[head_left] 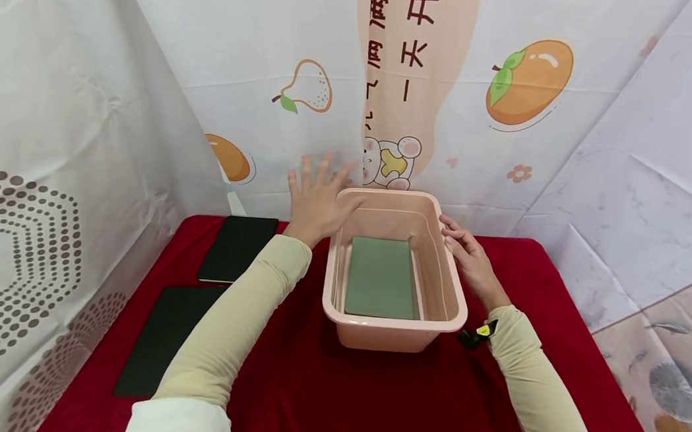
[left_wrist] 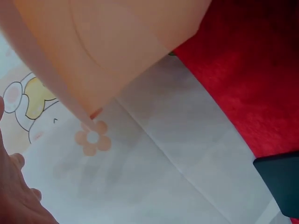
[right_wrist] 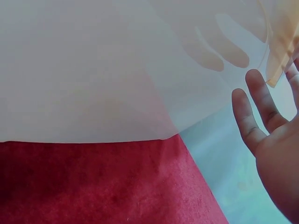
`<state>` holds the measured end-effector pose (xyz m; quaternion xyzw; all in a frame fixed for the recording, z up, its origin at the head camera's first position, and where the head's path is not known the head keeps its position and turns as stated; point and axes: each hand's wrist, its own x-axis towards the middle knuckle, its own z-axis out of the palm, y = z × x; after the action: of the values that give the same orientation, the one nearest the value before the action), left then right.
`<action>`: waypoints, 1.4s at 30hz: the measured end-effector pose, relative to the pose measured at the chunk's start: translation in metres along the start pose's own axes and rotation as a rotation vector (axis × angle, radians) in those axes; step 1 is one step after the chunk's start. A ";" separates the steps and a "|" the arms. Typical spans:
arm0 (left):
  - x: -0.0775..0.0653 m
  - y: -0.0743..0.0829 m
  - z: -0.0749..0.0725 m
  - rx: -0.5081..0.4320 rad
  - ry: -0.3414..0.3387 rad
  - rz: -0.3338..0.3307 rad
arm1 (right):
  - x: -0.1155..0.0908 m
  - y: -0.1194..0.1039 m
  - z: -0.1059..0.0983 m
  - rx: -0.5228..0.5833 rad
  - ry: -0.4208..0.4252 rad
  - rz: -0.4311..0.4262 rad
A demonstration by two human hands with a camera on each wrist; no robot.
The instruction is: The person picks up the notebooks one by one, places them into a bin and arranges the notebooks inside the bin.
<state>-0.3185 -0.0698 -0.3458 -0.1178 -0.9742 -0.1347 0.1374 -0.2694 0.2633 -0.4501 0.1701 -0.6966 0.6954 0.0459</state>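
Observation:
A pink plastic basin (head_left: pixel 395 323) stands on the red cloth with a flat green rectangle (head_left: pixel 381 277), like a notebook, lying inside on its bottom. My left hand (head_left: pixel 317 204) is raised at the basin's back left corner, fingers spread and straight; it holds nothing. Only part of that hand (left_wrist: pixel 16 191) shows in the left wrist view. At the right rim is my right hand (head_left: pixel 468 256), its fingers outside the basin wall. In the right wrist view this hand's fingers (right_wrist: pixel 264 100) look extended and apart; whether they touch the rim I cannot tell.
Two flat black notebook-like things lie on the left, one farther back (head_left: pixel 239 249) and one nearer (head_left: pixel 163 337), partly behind my left sleeve. A printed white curtain (head_left: pixel 243 51) hangs behind the table's red cloth (head_left: pixel 370 402). A black strap (head_left: pixel 477 333) sits at the right wrist.

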 end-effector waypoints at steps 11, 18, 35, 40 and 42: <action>-0.008 -0.021 0.006 -0.037 -0.034 -0.078 | 0.000 0.000 0.002 0.053 0.003 0.004; -0.010 -0.034 0.009 -0.018 -0.024 -0.108 | 0.001 0.001 0.003 0.037 0.009 -0.004; -0.019 -0.060 0.020 -0.015 -0.040 -0.157 | 0.000 0.003 0.001 0.092 0.019 -0.010; -0.024 -0.072 0.024 -0.017 -0.045 -0.170 | 0.000 0.003 0.002 0.083 0.019 -0.006; -0.027 -0.077 0.025 -0.015 -0.045 -0.177 | 0.000 0.004 0.003 0.079 0.020 -0.008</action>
<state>-0.3197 -0.1398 -0.3948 -0.0351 -0.9826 -0.1509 0.1020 -0.2701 0.2606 -0.4536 0.1675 -0.6677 0.7237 0.0488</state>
